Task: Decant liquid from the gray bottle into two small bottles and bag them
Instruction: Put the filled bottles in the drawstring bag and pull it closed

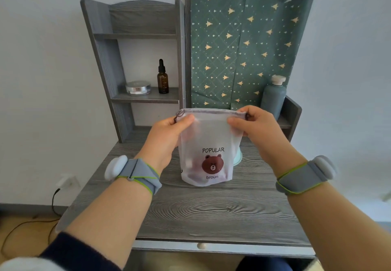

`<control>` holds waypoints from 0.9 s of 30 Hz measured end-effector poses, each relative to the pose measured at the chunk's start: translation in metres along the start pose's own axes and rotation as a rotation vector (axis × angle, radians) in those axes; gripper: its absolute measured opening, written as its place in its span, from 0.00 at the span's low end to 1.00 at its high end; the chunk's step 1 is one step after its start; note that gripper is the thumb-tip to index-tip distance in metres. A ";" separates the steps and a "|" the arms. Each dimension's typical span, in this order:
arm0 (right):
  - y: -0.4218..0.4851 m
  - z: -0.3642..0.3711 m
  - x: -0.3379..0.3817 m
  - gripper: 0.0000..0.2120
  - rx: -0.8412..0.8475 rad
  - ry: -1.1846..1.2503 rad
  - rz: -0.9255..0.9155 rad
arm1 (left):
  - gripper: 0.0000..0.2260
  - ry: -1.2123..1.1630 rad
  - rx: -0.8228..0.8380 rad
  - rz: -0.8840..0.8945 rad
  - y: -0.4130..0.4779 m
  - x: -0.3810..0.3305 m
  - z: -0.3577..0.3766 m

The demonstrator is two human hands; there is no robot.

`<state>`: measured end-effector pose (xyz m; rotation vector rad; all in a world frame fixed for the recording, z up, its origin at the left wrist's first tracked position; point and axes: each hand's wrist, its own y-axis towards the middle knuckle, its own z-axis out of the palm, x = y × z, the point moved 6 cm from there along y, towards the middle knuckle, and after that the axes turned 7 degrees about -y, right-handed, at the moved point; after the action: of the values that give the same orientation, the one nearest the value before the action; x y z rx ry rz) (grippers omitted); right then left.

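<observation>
**Item: drawstring pouch [211, 139], translucent white.** Held over the middle of the desktop [211, 211], towards its rear edge. Whether its base rests on the wood or hangs just above it cannot be told.

**Hands.** Left hand [167, 137] pinches the pouch's left top corner, thumb in front and fingers curled behind. Right hand [258, 127] does the same at the right top corner. The mouth is stretched flat between them.

**Contents.** Dim pinkish shapes show low inside, probably the two small bottles, though this is not certain.

**Gray bottle [274, 99].** Stands capped and upright on the raised ledge at the desktop's rear right corner, well apart from the pouch.

**Step in hand (judged).** Closing the pouch, so the task looks nearly done. To do it well:
- Keep the pouch upright so the bottles stay at the bottom.
- Move each pinch onto the dark cord ends [178, 115] at either side of the hem.
- Pull both outward evenly, so the channel gathers without snagging or tipping the load.

**Writing.** "POPULAR" [213, 150] in black above a brown bear face [212, 165], with "broun" [212, 177] beneath.

**Other items.**
- Amber dropper bottle [163, 80] on the shelf unit [146, 98] beside a round silver tin [138, 87]. The bottle has graduation marks too small to read.
- Pale green object [238, 157] just behind the pouch, mostly hidden.
- No label is legible on the gray bottle.
</observation>
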<state>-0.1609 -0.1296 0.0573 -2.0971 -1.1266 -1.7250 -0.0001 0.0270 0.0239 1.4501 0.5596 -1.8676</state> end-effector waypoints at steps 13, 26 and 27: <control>-0.002 0.001 -0.015 0.08 0.013 0.227 0.088 | 0.03 0.002 -0.150 0.222 -0.003 -0.014 -0.009; -0.004 -0.012 -0.004 0.07 -0.139 0.151 0.040 | 0.05 0.210 -0.158 0.400 -0.019 -0.038 -0.015; -0.004 -0.012 -0.003 0.07 -0.143 0.157 0.038 | 0.05 0.206 -0.149 0.404 -0.020 -0.038 -0.014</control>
<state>-0.1729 -0.1356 0.0570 -2.0050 -0.9391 -1.9660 -0.0002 0.0602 0.0548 1.5333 0.4510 -1.3461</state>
